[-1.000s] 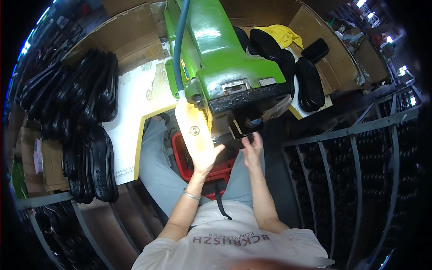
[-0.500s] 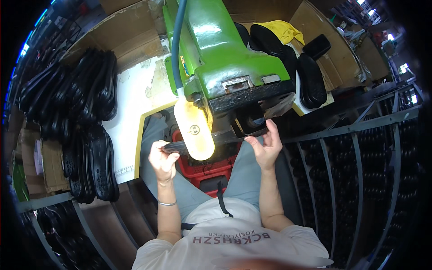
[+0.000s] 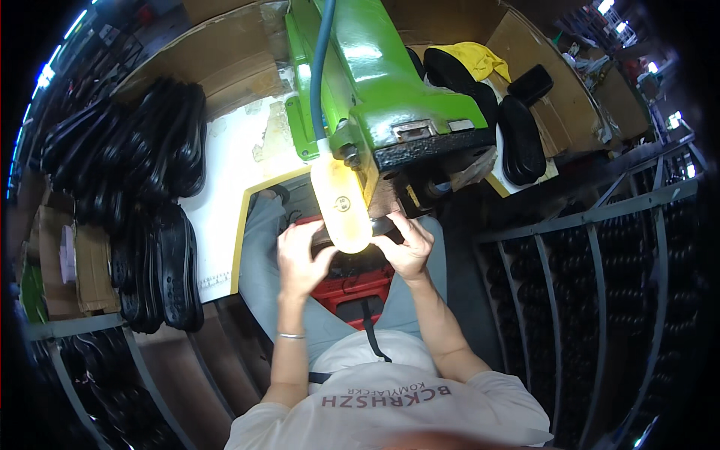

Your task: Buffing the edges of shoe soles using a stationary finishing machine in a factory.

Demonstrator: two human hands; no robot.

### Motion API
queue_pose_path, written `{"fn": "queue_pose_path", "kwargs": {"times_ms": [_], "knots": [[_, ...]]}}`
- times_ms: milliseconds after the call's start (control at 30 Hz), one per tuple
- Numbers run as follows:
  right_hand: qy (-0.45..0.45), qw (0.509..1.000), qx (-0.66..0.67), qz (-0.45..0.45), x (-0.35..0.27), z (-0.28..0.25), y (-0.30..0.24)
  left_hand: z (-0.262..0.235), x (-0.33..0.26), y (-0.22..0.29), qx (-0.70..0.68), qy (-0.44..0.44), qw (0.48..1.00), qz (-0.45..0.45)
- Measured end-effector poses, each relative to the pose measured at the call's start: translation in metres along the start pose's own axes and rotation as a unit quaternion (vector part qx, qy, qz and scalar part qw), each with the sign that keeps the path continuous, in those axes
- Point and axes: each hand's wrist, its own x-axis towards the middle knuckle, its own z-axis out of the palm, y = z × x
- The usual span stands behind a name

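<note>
Pinching a dark piece between fingers and thumbs, the left hand and right hand held it near the green machine, its middle hidden behind the lit lamp.

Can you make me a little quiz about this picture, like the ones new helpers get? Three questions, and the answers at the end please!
1. Which wrist wears the silver bracelet?

2. True or false: in this view, the bright yellow oblong hides part of the dark piece pinched by the left hand and the right hand.

3. What colour is the bin between the legs?
A) blue
B) red
C) white

Key:
1. The left wrist.
2. True.
3. B, red.
</note>
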Motion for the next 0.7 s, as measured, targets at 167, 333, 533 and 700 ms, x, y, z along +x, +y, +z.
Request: {"fn": "queue_pose_path", "kwargs": {"times_ms": [167, 333, 533, 700], "knots": [[0.004, 0.991, 0.112, 0.067, -0.019, 0.01, 0.02, 0.056, -0.007, -0.006, -0.129, 0.072, 0.989, -0.021], [-0.004, 0.873, 0.352, 0.337, -0.081, 0.026, 0.1, 0.102, -0.016, 0.007, -0.386, 0.058, 0.916, -0.095], [0.084, 0.834, 0.398, 0.373, -0.09, -0.011, 0.131, 0.14, -0.032, -0.006, -0.499, 0.14, 0.845, -0.132], [0.047, 0.97, 0.038, 0.235, -0.012, -0.089, 0.072, 0.127, -0.03, -0.008, -0.46, 0.127, 0.87, -0.122]]}}
